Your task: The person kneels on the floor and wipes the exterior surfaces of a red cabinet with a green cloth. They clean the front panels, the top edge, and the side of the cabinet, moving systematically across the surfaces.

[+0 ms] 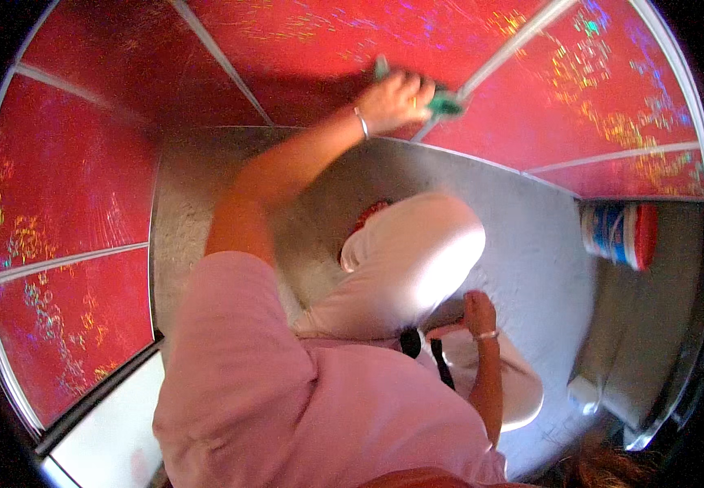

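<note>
My left hand (397,104) reaches up and forward, its fingers over a bunched green cloth (443,105) pressed against a glossy red panel (321,67). Part of the cloth shows beyond the fingertips and another bit sticks up behind the knuckles. A pale metal strip (498,58) between panels runs just beside the cloth. My right hand (480,311) is low near my bent knees, fingers curled; whether anything is inside it is hidden. Both wrists wear bangles. My raised knee (443,238) in pale trousers stands between the hands.
Red panels with shiny patterns and metal trim wrap round the front and left (71,195). A blue, white and red plastic bucket (617,235) lies at right on the grey concrete floor (529,244). A white surface (111,421) is at lower left.
</note>
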Demonstrator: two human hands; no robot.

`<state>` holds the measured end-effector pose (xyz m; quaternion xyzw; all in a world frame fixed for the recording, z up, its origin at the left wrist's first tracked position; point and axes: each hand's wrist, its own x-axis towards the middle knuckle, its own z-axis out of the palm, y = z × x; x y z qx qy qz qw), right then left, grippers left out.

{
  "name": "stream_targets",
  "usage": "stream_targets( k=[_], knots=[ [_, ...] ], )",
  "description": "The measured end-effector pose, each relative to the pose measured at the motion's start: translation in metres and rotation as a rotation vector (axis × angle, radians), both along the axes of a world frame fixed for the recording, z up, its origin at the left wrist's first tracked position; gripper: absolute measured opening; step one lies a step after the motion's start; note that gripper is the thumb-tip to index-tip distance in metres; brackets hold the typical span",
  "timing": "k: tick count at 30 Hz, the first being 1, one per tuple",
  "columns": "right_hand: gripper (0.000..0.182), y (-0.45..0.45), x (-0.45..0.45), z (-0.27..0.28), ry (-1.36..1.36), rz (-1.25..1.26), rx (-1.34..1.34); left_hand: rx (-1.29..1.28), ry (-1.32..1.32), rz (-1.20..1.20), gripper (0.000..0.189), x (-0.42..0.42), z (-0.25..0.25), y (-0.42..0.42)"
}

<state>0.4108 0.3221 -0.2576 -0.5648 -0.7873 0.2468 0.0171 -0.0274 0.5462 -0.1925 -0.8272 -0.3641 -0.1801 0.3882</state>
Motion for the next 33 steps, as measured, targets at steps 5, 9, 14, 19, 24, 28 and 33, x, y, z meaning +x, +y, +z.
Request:
stream_targets(
  k=[5, 9, 14, 19, 24, 28, 33],
  knots=[
    [0.016, -0.006, 0.016, 0.0, -0.008, -0.003, -0.005, -0.432, 0.188, 0.138, 0.019, -0.045, -0.07, -0.035],
    [0.016, 0.005, 0.015, -0.007, 0.056, 0.017, -0.025, -0.236, 0.045, 0.15, 0.013, -0.087, -0.01, -0.048],
    [0.013, 0.014, -0.006, 0.003, 0.099, 0.079, 0.073, 0.038, -0.144, 0.218, 0.035, -0.151, 0.105, -0.063],
    [0.012, 0.029, -0.027, 0.004, 0.097, 0.169, 0.042, 0.112, -1.079, -0.298, 0.011, -0.17, 0.265, -0.088],
    [0.011, 0.023, -0.017, -0.01, 0.15, 0.151, 0.015, 0.161, -0.999, 0.111, 0.01, -0.186, 0.211, -0.088],
    [0.015, 0.01, -0.011, 0.0, 0.069, 0.126, -0.012, -0.028, -1.082, 0.191, 0.027, -0.185, 0.091, -0.085],
    [0.016, 0.005, -0.006, 0.003, -0.02, 0.05, -0.095, 0.21, -0.644, 0.314, 0.021, -0.192, -0.089, -0.088]
  ],
)
